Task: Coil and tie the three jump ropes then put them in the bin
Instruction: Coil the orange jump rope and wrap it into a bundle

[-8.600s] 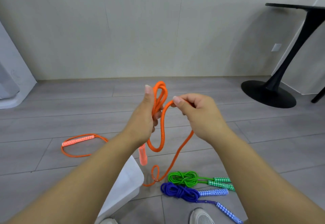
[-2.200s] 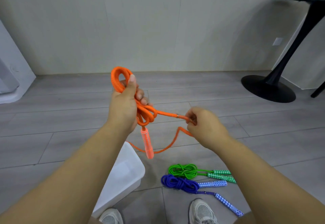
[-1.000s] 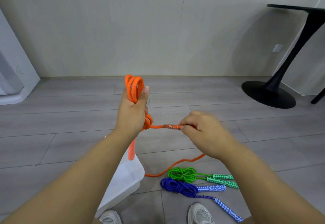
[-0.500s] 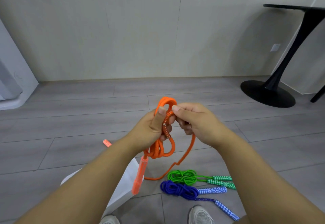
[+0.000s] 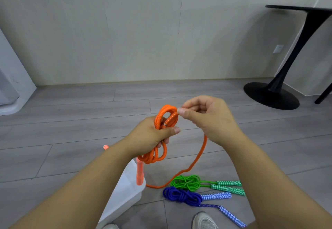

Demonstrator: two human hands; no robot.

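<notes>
Left hand in closed grip round orange rope coil, right hand just above, pinching the top loop.

The left hand is gripping the coiled orange rope in a closed fist, with the thumb lying across the front of the strands. The right hand is pinching one strand at the top of the coil between thumb and forefinger, with the other fingers curled. The left forearm and right forearm are reaching forward and converging at centre
</notes>
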